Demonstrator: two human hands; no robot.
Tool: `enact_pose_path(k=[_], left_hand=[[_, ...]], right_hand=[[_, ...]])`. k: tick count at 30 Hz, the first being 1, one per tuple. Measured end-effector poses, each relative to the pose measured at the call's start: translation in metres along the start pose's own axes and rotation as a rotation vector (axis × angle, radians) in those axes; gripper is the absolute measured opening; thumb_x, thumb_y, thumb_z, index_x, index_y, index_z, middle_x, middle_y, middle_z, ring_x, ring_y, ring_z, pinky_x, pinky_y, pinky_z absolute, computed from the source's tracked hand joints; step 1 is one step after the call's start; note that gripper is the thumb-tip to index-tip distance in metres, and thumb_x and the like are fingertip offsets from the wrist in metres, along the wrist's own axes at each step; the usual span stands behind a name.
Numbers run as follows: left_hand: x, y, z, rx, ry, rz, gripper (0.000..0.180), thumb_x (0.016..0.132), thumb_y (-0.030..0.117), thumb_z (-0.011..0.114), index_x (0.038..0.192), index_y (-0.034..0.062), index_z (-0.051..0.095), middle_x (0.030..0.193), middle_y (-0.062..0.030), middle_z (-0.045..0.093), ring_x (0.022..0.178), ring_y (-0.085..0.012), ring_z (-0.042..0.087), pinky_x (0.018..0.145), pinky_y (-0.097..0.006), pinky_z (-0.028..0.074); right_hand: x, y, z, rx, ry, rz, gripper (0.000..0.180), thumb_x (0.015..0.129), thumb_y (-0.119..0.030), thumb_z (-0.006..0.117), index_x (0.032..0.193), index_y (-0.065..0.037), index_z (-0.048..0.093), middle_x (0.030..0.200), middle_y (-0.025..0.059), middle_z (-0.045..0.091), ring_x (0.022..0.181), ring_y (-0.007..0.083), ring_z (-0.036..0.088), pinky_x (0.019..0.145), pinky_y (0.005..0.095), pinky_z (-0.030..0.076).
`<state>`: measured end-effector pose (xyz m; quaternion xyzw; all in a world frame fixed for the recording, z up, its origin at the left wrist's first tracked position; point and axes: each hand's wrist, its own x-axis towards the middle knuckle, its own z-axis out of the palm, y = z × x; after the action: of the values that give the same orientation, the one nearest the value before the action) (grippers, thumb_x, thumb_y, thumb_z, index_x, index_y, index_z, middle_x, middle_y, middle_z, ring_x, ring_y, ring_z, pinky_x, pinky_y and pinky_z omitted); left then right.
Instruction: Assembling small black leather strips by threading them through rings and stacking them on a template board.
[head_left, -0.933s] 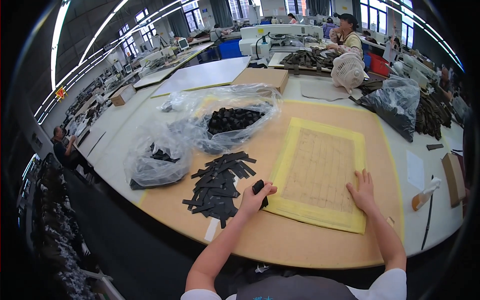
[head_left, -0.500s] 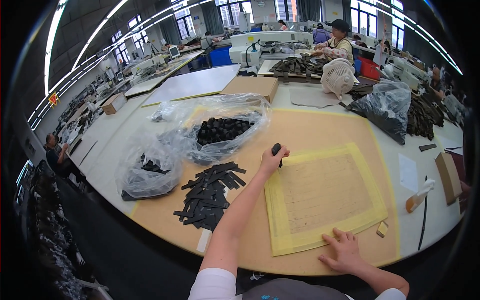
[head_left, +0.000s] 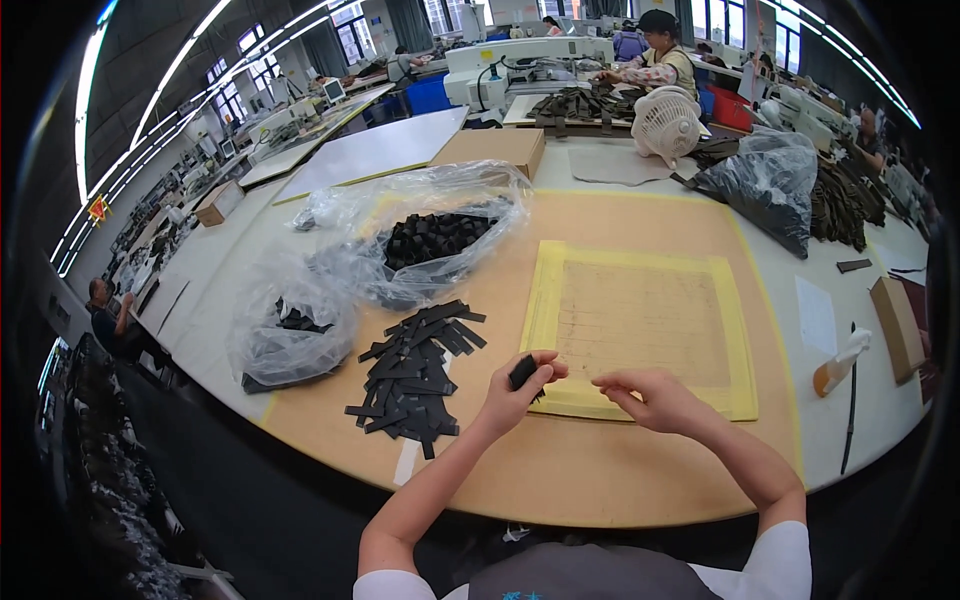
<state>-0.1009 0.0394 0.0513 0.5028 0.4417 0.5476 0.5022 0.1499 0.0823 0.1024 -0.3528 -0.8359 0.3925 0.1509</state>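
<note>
Our L hand is closed tight round a small black bundle, prob. strips, fingers wrapped over it w/ the dark end poking up by the thumb. It's at the lower L corner of the yellow-edged panel; can't tell if it's touching. Our R hand is over the panel's near edge, facing the L one w/ a gap btwn them. Its fingers are half bent, thumb tip close to the forefinger; can't tell if they meet or have hold of anything.

The panel lies flat on the brown sheet, w/ faint lines across its middle. Just L of our L hand we've a messy pile of loose strips, black too, some crossing others. Beyond that pile sit 2 clear bags: the small bag on the L & the big bag farther back, gaping, w/ black pieces inside.

On the R we've got a white sheet of paper, a spray bottle & a cardboard box on the pale table. Across from us, a pale fan stands nr a co-worker in a dark cap.
</note>
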Motion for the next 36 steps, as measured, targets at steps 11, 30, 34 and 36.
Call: enact_pose_path(k=[11,30,34,36], left_hand=[[-0.018,-0.037,0.021,-0.019,-0.184,-0.014,0.027,0.095,0.012,0.059,0.118,-0.0037,0.057,0.103,-0.0157,0.068,0.099,-0.0238,0.066,0.091,-0.036,0.050],[0.035,-0.058,-0.005,-0.091,0.042,0.031,0.035,0.097,0.021,0.057,0.122,-0.0029,0.055,0.109,-0.0159,0.067,0.105,-0.0204,0.062,0.097,-0.033,0.045],[0.027,-0.056,0.009,-0.184,-0.022,-0.005,0.034,0.096,0.020,0.059,0.122,-0.0022,0.057,0.107,-0.0135,0.068,0.102,-0.0201,0.063,0.093,-0.033,0.048],[0.017,-0.057,0.020,-0.158,-0.099,-0.045,0.033,0.094,0.017,0.062,0.122,-0.0009,0.058,0.107,-0.0134,0.068,0.101,-0.0189,0.063,0.091,-0.032,0.048]], right_hand=[[-0.050,-0.189,-0.052,-0.668,0.270,-1.104,0.017,0.082,-0.006,0.059,0.097,-0.004,0.068,0.094,0.0060,0.067,0.077,0.0175,0.064,0.061,0.0281,0.051],[-0.052,-0.168,-0.012,-0.153,0.381,-1.138,0.019,0.080,-0.009,0.061,0.098,-0.005,0.065,0.096,0.0077,0.064,0.080,0.0189,0.063,0.064,0.0304,0.052],[-0.059,-0.146,-0.020,-0.062,0.433,-1.112,0.020,0.080,-0.009,0.061,0.099,-0.005,0.064,0.096,0.0080,0.063,0.080,0.0192,0.063,0.065,0.0309,0.052],[-0.060,-0.141,-0.015,-0.015,0.455,-1.090,0.020,0.079,-0.010,0.061,0.099,-0.005,0.064,0.096,0.0082,0.062,0.080,0.0193,0.062,0.065,0.0311,0.052]])
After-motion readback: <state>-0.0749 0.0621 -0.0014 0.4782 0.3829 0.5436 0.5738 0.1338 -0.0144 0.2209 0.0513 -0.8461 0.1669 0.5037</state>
